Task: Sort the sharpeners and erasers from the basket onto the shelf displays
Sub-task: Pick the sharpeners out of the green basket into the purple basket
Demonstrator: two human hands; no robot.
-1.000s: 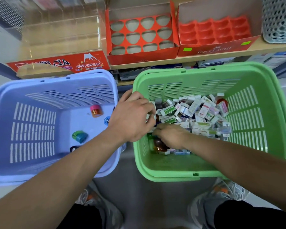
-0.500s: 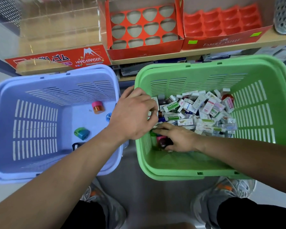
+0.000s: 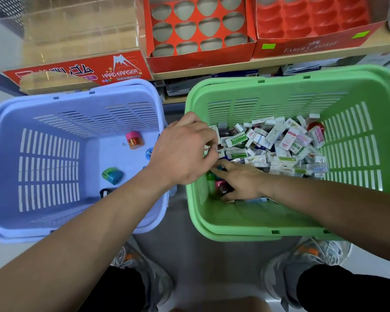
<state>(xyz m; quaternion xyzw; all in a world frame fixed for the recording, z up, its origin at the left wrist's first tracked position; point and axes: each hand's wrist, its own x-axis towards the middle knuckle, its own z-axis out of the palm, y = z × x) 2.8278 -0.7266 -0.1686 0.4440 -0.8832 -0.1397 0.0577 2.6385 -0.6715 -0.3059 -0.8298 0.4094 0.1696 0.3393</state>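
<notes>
The green basket (image 3: pixel 234 230) holds a heap of small boxed erasers (image 3: pixel 277 145) and a few sharpeners (image 3: pixel 220 184) in its near left corner. My right hand (image 3: pixel 241 183) lies spread over those sharpeners, fingertips touching them. My left hand (image 3: pixel 185 149) hovers at the basket's left wall with its fingers curled under at the edge of the eraser heap; what they hold is hidden. The purple basket (image 3: pixel 54 235) on the left contains several sharpeners, among them a pink-orange sharpener (image 3: pixel 133 140) and a green-blue sharpener (image 3: pixel 113 175).
On the shelf behind stand a clear Hard Eraser display box (image 3: pixel 77 70), a red tray with round holes (image 3: pixel 198 25) and a red Faber-Castell tray (image 3: pixel 311 19). A red sharpener (image 3: pixel 315 127) sits at the green basket's far right. My shoes (image 3: pixel 302 255) are on the floor below.
My right hand has let go its curled grip and spread its fingers over the corner sharpeners. The left hand stays in place. The camera view tilted slightly.
</notes>
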